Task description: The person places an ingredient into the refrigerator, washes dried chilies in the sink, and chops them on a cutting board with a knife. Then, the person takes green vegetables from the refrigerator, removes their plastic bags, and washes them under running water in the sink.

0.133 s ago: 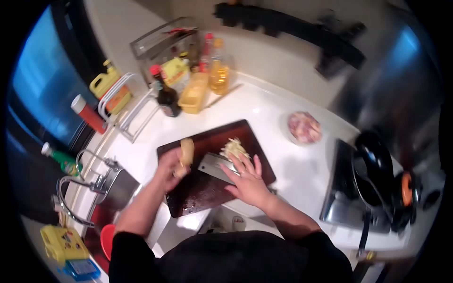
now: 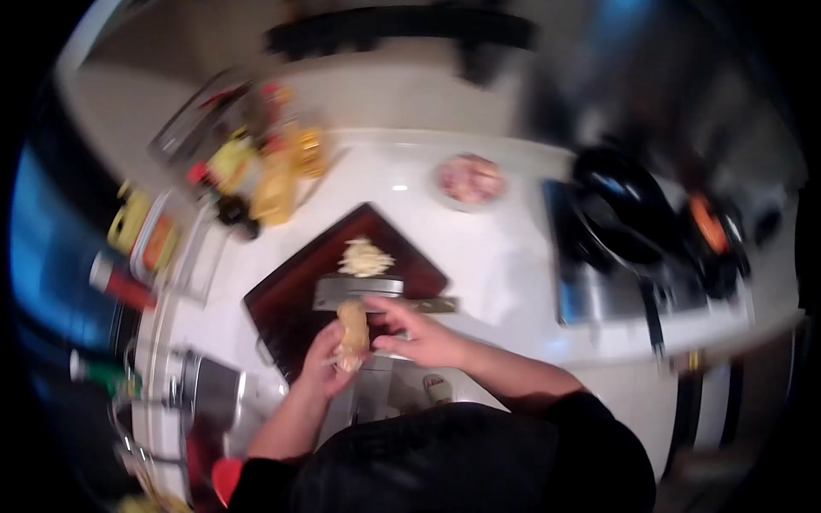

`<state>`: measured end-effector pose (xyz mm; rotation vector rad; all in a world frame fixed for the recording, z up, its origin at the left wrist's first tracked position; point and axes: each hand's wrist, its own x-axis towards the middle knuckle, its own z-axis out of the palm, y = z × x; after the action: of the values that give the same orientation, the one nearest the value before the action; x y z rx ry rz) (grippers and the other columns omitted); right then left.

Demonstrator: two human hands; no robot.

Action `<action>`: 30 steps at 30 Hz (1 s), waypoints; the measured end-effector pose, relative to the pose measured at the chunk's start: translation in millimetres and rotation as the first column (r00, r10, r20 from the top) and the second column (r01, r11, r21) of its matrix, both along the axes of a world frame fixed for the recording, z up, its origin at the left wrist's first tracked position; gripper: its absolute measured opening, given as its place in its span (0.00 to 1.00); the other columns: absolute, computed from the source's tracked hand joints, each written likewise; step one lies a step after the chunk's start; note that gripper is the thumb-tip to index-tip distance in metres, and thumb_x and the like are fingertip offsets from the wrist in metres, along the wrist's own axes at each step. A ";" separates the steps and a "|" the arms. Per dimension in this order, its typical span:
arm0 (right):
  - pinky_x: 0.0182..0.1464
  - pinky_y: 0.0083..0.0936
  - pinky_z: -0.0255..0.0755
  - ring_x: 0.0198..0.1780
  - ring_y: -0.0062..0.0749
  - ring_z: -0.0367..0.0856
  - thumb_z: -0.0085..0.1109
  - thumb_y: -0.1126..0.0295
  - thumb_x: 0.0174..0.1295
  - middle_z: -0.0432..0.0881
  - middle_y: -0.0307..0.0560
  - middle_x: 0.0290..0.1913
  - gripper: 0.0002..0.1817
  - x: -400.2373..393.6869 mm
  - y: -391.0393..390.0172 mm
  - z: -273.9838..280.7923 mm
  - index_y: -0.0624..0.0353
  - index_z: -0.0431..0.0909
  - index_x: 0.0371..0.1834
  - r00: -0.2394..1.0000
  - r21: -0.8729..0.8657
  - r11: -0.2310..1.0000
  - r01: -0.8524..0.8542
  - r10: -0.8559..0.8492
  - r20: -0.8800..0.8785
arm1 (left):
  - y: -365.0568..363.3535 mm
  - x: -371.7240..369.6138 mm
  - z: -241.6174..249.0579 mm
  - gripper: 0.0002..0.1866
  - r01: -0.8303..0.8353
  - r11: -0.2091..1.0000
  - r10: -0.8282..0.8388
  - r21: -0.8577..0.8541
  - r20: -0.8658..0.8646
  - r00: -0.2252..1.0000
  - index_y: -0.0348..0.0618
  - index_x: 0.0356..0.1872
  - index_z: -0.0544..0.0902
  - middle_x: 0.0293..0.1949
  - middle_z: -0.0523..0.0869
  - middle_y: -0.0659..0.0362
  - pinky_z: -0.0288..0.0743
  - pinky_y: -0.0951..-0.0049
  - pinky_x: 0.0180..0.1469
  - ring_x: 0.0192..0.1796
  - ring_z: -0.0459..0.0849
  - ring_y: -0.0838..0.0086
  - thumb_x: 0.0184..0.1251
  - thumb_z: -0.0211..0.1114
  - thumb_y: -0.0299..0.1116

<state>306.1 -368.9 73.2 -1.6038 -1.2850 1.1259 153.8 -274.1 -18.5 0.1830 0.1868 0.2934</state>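
Observation:
A knobbly tan piece of food (image 2: 352, 327), perhaps ginger, is held upright in my left hand (image 2: 327, 359), over the near edge of the dark red cutting board (image 2: 286, 278). My right hand (image 2: 410, 333) is just right of it, fingers apart and holding nothing; whether a fingertip touches the piece is unclear. Behind both hands a broad-bladed knife (image 2: 359, 291) lies flat on the board, its handle pointing right. Pale cut strips (image 2: 366, 257) form a small pile beyond the blade.
A bowl of raw meat (image 2: 470, 179) stands on the white counter at the back. To the right are the stove (image 2: 581, 295) and a black wok (image 2: 624, 214). Bottles and a yellow container (image 2: 274, 192) stand back left, above the sink (image 2: 209, 385).
The view has turned, shifting the scene. My right hand has left the knife and strips and come beside my left hand, which still holds the tan piece.

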 end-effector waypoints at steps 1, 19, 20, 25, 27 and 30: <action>0.57 0.30 0.64 0.57 0.36 0.68 0.54 0.69 0.60 0.66 0.51 0.58 0.29 -6.6 -5.1 -7.1 0.61 0.56 0.63 0.954 -0.029 0.999 0.025 -0.033 -0.298 | 0.2 10.1 -7.6 0.23 0.078 0.996 -0.080 0.051 0.032 0.996 0.42 0.52 0.69 0.45 0.77 0.52 0.75 0.72 0.34 0.37 0.79 0.70 0.57 0.58 0.40; 0.52 0.26 0.70 0.52 0.32 0.72 0.56 0.70 0.57 0.71 0.49 0.51 0.28 -83.9 -442.7 -68.6 0.59 0.58 0.61 0.583 0.320 0.527 0.787 -0.805 -0.109 | -342.7 109.2 -16.5 0.23 0.852 0.179 -0.961 0.491 -0.097 0.258 0.35 0.55 0.66 0.51 0.75 0.50 0.75 0.67 0.45 0.47 0.78 0.68 0.61 0.57 0.33; 0.53 0.26 0.68 0.53 0.30 0.71 0.55 0.69 0.58 0.71 0.47 0.52 0.27 -93.2 -480.5 -59.2 0.59 0.58 0.61 0.528 0.277 0.483 0.831 -0.841 -0.117 | -385.3 111.5 -2.7 0.22 0.872 0.116 -0.977 0.475 -0.103 0.186 0.34 0.55 0.67 0.50 0.75 0.51 0.75 0.68 0.45 0.47 0.78 0.68 0.61 0.57 0.33; 0.56 0.26 0.65 0.56 0.26 0.67 0.54 0.69 0.60 0.71 0.44 0.53 0.26 -107.2 -617.3 -43.0 0.59 0.59 0.61 0.336 0.197 0.306 0.931 -0.931 -0.143 | -530.2 138.4 13.1 0.25 0.845 -0.109 -0.979 0.523 -0.204 0.000 0.35 0.54 0.67 0.48 0.76 0.53 0.75 0.67 0.45 0.45 0.78 0.70 0.58 0.60 0.36; 0.56 0.27 0.64 0.56 0.26 0.67 0.54 0.69 0.60 0.71 0.44 0.53 0.26 -101.4 -660.1 -36.0 0.60 0.59 0.60 0.295 0.217 0.263 0.940 -0.946 -0.132 | -577.1 152.6 19.5 0.25 0.819 -0.135 -0.981 0.558 -0.189 -0.034 0.35 0.54 0.68 0.48 0.76 0.55 0.75 0.68 0.46 0.45 0.79 0.70 0.58 0.61 0.38; 0.56 0.26 0.64 0.55 0.26 0.68 0.54 0.70 0.60 0.71 0.45 0.53 0.24 -77.9 -723.9 -55.4 0.60 0.60 0.60 0.258 0.207 0.208 0.956 -0.932 -0.255 | -646.8 177.8 21.9 0.27 0.802 -0.202 -0.968 0.562 -0.236 -0.078 0.36 0.56 0.66 0.53 0.74 0.54 0.74 0.70 0.47 0.47 0.78 0.72 0.59 0.60 0.40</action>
<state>228.2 -1092.8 17.8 -1.6025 -0.1479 0.1087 331.6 -920.9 3.3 0.8569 -0.4294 -1.2866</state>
